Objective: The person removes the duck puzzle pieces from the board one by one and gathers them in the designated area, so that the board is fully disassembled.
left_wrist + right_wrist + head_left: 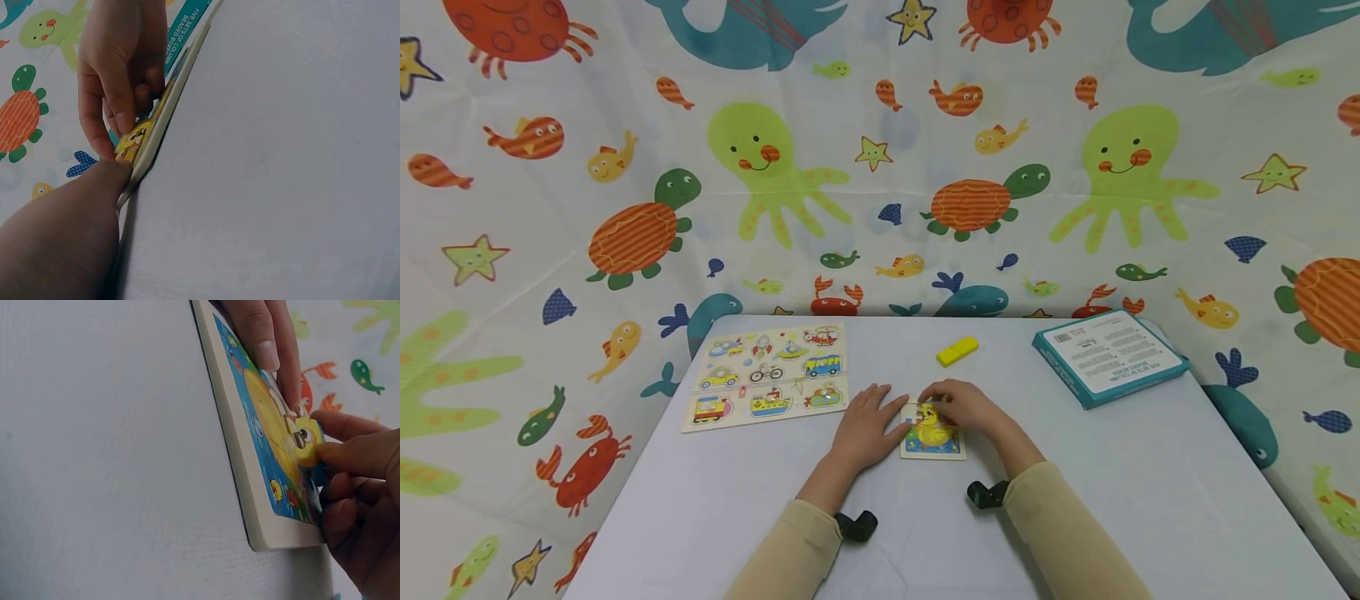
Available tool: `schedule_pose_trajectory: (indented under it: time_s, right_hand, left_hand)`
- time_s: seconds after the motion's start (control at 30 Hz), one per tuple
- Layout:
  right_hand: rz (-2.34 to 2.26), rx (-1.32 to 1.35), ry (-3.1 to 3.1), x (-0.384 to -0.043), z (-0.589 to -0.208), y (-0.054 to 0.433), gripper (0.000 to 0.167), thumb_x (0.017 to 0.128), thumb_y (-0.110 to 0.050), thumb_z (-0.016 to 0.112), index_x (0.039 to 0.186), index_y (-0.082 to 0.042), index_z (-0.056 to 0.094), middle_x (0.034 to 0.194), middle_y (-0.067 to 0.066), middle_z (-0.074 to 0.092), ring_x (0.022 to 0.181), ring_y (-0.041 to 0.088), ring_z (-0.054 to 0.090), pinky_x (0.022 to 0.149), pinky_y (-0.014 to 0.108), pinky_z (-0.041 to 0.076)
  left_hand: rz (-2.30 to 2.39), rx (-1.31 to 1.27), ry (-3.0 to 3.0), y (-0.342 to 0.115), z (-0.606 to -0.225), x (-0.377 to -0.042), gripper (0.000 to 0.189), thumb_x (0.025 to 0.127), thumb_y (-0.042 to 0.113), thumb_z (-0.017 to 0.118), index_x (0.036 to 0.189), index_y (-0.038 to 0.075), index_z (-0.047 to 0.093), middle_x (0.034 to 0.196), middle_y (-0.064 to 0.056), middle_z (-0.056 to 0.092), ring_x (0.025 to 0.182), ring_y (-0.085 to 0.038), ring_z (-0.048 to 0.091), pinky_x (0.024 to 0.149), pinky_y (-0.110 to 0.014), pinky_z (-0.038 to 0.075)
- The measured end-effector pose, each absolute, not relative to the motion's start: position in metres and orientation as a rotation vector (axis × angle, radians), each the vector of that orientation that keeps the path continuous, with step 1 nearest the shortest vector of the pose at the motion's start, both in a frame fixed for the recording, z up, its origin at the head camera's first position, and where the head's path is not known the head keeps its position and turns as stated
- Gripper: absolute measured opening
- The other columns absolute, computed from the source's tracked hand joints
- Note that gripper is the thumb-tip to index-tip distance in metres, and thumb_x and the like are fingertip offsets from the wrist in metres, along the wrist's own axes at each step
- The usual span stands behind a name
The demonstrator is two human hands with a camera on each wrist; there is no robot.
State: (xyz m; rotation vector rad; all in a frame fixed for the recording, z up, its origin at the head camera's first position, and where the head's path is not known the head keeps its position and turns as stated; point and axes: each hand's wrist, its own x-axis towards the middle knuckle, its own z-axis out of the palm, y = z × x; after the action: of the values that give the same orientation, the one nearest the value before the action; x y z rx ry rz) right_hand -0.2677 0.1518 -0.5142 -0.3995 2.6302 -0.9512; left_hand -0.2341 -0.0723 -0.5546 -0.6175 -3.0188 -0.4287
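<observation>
A small wooden duck puzzle board point(913, 453) lies flat on the white table, its printed picture a yellow duck on blue water. Between thumb and fingertips my right hand point(968, 408) pinches a puzzle piece point(307, 442) showing the duck's head and eye. This piece sits tilted over the upper part of the board in the right wrist view. My left hand point(867, 427) rests at the board's left side with fingers extended, thumb and index finger at its edge. Part of the picture is hidden under the right hand's fingers.
A larger wooden vehicle puzzle board point(797, 386) lies at the back left. Beyond the small puzzle is a yellow block point(957, 351). A teal flat box point(1112, 354) lies at the back right. Behind the table hangs a sea-animal printed cloth point(865, 183).
</observation>
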Motion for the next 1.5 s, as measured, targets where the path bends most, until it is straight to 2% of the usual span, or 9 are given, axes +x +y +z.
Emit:
schedule_pose_trajectory:
  time_s: [0.13, 0.4, 0.63, 0.8, 0.93, 1.03, 1.3, 1.5]
  right_hand:
    - [-0.947, -0.389, 2.640, -0.270, -0.516, 0.154, 0.023, 0.099, -0.016, 0.058, 0.110, -0.032, 0.071, 0.103, -0.004, 0.065, 0.090, 0.018, 0.055, 0.082, 0.033, 0.052]
    - [-1.043, -0.339, 2.572, -0.277, -0.514, 0.163, 0.023, 0.099, -0.018, 0.058, 0.111, -0.032, 0.072, 0.102, -0.001, 0.063, 0.087, 0.019, 0.056, 0.072, 0.029, 0.050]
    - [-1.117, -0.309, 2.513, -0.280, -0.508, 0.178, 0.022, 0.100, -0.020, 0.057, 0.115, -0.029, 0.071, 0.098, 0.003, 0.061, 0.070, 0.021, 0.055, 0.057, 0.027, 0.046]
    - [-1.156, -0.284, 2.479, -0.283, -0.501, 0.192, 0.022, 0.101, -0.023, 0.056, 0.117, -0.030, 0.070, 0.092, 0.008, 0.060, 0.061, 0.021, 0.052, 0.051, 0.027, 0.044]
    - [-1.193, -0.284, 2.444, -0.284, -0.496, 0.207, 0.024, 0.102, -0.021, 0.055, 0.121, -0.025, 0.068, 0.095, 0.012, 0.059, 0.059, 0.025, 0.053, 0.055, 0.031, 0.049]
    - [-1.198, -0.284, 2.454, -0.283, -0.494, 0.218, 0.024, 0.101, -0.021, 0.057, 0.122, -0.021, 0.066, 0.097, 0.011, 0.060, 0.064, 0.028, 0.056, 0.060, 0.034, 0.051]
    - [-1.179, -0.232, 2.524, -0.281, -0.498, 0.251, 0.016, 0.100, -0.025, 0.060, 0.113, -0.018, 0.066, 0.094, 0.009, 0.060, 0.069, 0.023, 0.055, 0.061, 0.030, 0.046]
    - [-1.176, -0.201, 2.527, -0.275, -0.501, 0.273, 0.016, 0.100, -0.024, 0.059, 0.111, -0.016, 0.067, 0.090, 0.009, 0.060, 0.070, 0.022, 0.054, 0.062, 0.028, 0.045]
  left_hand:
    - [-0.426, -0.620, -3.018, -0.072, -0.554, -0.234, 0.057, 0.097, 0.060, 0.046, 0.148, 0.034, 0.046, 0.157, -0.004, 0.039, 0.150, -0.030, 0.027, 0.124, -0.047, 0.022]
    - [-0.427, -0.623, -3.020, -0.072, -0.554, -0.235, 0.057, 0.098, 0.060, 0.044, 0.149, 0.035, 0.044, 0.158, -0.004, 0.038, 0.151, -0.029, 0.026, 0.124, -0.047, 0.022]
    - [-0.416, -0.628, -3.009, -0.072, -0.556, -0.236, 0.057, 0.097, 0.060, 0.045, 0.148, 0.034, 0.045, 0.157, -0.004, 0.039, 0.150, -0.030, 0.027, 0.124, -0.047, 0.023]
    - [-0.416, -0.617, -3.006, -0.072, -0.558, -0.237, 0.058, 0.097, 0.061, 0.045, 0.149, 0.035, 0.044, 0.158, -0.003, 0.038, 0.150, -0.029, 0.026, 0.123, -0.048, 0.023]
    - [-0.425, -0.614, -3.003, -0.072, -0.559, -0.237, 0.058, 0.097, 0.061, 0.046, 0.148, 0.035, 0.045, 0.158, -0.003, 0.038, 0.150, -0.029, 0.026, 0.124, -0.047, 0.023]
    - [-0.427, -0.619, -3.005, -0.072, -0.558, -0.237, 0.058, 0.097, 0.061, 0.046, 0.148, 0.035, 0.045, 0.157, -0.003, 0.038, 0.151, -0.028, 0.026, 0.124, -0.046, 0.021]
    - [-0.454, -0.626, -3.009, -0.074, -0.556, -0.235, 0.058, 0.096, 0.060, 0.047, 0.148, 0.034, 0.045, 0.157, -0.003, 0.039, 0.150, -0.028, 0.027, 0.125, -0.045, 0.020]
    - [-0.440, -0.634, -3.007, -0.073, -0.560, -0.237, 0.058, 0.097, 0.060, 0.047, 0.148, 0.034, 0.045, 0.157, -0.004, 0.038, 0.150, -0.029, 0.027, 0.124, -0.046, 0.022]
